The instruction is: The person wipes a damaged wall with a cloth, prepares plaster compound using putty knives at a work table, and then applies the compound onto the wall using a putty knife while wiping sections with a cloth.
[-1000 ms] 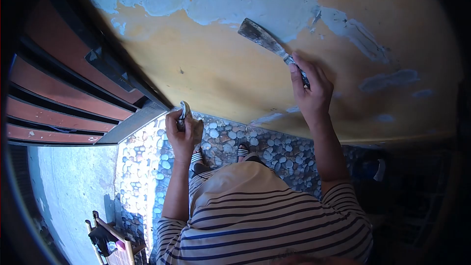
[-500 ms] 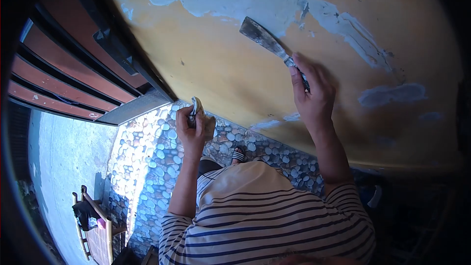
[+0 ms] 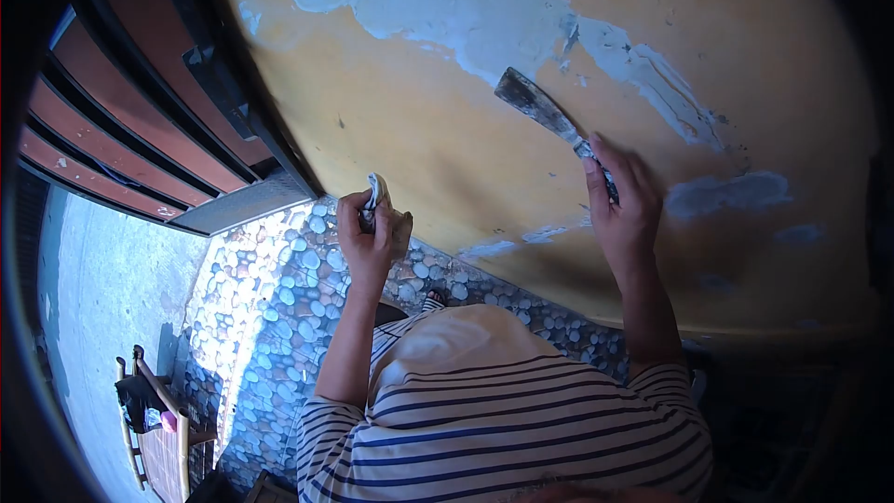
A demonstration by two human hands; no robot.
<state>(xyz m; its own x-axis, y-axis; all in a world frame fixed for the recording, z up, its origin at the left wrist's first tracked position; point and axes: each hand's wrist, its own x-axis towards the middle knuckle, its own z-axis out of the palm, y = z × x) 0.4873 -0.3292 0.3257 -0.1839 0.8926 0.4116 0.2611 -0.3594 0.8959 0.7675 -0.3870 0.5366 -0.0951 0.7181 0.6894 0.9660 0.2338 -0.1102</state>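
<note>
My right hand (image 3: 629,210) grips a putty knife (image 3: 540,107) by its handle. The metal blade points up and to the left, beside the lower edge of a whitish filler patch (image 3: 419,5) on the yellow wall (image 3: 391,102). Whether the blade touches the wall I cannot tell. Lower down, my left hand (image 3: 366,237) is closed around a small whitish and tan object (image 3: 400,233), partly hidden by the fingers, its kind unclear. Right of the knife, a cracked strip of filler (image 3: 666,84) slants downward. A smaller grey-white patch (image 3: 726,194) is near my right hand.
To the left stands a reddish-brown gate with dark bars (image 3: 140,102), close to the wall. Pebble-patterned flooring (image 3: 289,317) meets the wall's base. A bamboo chair (image 3: 158,452) holding a black item sits at lower left, on pale concrete (image 3: 102,270) and pebbles.
The view has shifted slightly. My right hand and the putty knife have moved down and right, away from the large filler patch. My left hand keeps its hold on the small object.
</note>
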